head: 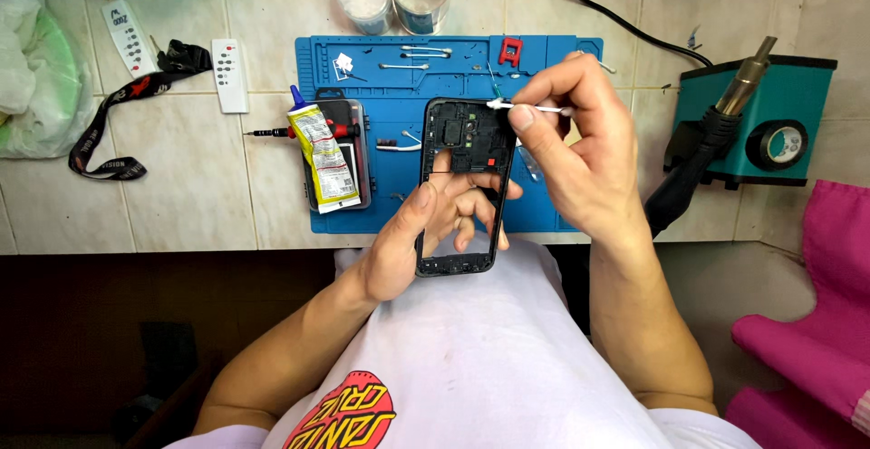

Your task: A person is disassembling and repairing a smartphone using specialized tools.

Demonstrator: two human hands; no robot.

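Note:
My left hand [426, 231] holds a black phone frame [464, 141] upright from below, thumb on its left edge and fingers showing through its open middle. My right hand [571, 141] pinches a white cotton swab [526, 106] between thumb and forefinger. The swab's tip touches the frame's top right corner. Both are held over a blue work mat [390, 204] on the tiled counter.
A yellow glue tube [322, 154] lies on a dark phone part on the mat's left, with a screwdriver [272, 131] beside it. Tweezers [426, 51] and a red part [510, 50] sit at the mat's top. A hot-air station [752, 123] stands right; two remotes [229, 74] and a lanyard [118, 132] lie left.

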